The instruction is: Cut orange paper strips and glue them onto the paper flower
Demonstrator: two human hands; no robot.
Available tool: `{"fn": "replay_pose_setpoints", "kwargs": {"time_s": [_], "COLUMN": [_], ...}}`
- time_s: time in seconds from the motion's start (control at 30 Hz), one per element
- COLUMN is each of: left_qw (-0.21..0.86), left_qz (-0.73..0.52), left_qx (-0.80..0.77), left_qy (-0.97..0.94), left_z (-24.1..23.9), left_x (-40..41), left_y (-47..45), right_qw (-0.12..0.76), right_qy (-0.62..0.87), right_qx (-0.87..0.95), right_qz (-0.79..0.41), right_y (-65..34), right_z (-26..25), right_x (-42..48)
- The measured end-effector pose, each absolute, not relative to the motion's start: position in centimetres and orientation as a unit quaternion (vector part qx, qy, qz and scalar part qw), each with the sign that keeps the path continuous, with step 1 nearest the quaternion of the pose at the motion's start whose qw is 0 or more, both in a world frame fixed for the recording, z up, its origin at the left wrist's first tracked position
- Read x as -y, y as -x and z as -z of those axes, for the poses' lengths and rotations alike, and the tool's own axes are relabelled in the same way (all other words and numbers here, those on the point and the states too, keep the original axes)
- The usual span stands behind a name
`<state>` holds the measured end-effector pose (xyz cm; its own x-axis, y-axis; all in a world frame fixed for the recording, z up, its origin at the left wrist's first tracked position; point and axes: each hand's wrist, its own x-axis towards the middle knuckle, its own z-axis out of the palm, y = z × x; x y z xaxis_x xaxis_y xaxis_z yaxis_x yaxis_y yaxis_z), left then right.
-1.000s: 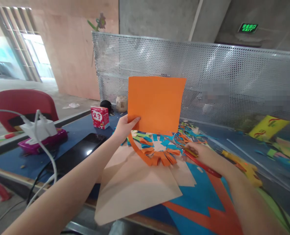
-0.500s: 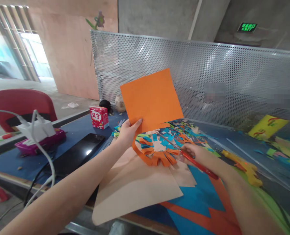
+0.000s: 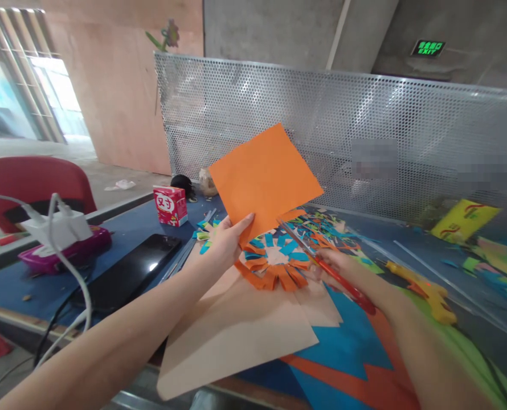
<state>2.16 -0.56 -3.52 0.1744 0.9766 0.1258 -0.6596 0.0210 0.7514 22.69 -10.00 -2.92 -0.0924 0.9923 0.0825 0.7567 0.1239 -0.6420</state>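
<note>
My left hand [image 3: 227, 242] pinches the lower left corner of an orange sheet of paper [image 3: 266, 179], thumb on the near face, holding it raised above the table. My right hand [image 3: 328, 267] grips red-handled scissors [image 3: 341, 283], whose blades point up and left to the sheet's lower edge. A strip of orange paper stands partly apart from the sheet near the blade tips. Below the hands, a ring of folded orange and blue paper strips [image 3: 274, 267] lies on beige sheets [image 3: 236, 336]. Whether the blades are parted is hard to make out.
A black phone [image 3: 129, 273], a white charger [image 3: 59, 230] with cables and a red box [image 3: 170, 205] stand at left. Paper scraps [image 3: 339, 230] lie behind. At right are a yellow glue gun [image 3: 424, 290] and a yellow packet [image 3: 465, 221]. A perforated metal screen [image 3: 305, 125] borders the back.
The orange sheet has tilted, its upper edge now sloping more steeply. My left hand has moved slightly right and down. The scissors have turned a little and their tips meet the sheet's edge.
</note>
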Motion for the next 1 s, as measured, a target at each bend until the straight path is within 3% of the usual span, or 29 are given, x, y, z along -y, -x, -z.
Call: {"fn": "replay_pose_setpoints", "kwargs": {"time_s": [0.4, 1.0], "left_qw": [0.662, 0.668], "left_qz": [-0.629, -0.605], "left_qx": [-0.229, -0.202], "left_qy": [-0.337, -0.383], "left_z": [2.9, 3.2], "left_x": [0.6, 1.6], "left_y": [-1.9, -2.5], "right_qw": [0.220, 0.287], "right_qy": [0.640, 0.611], "right_qx": [0.684, 0.680], "right_qz": [-0.273, -0.286], "right_y": [-22.6, -22.2], "right_z": [2.3, 2.2], "right_x": [10.5, 10.5]}}
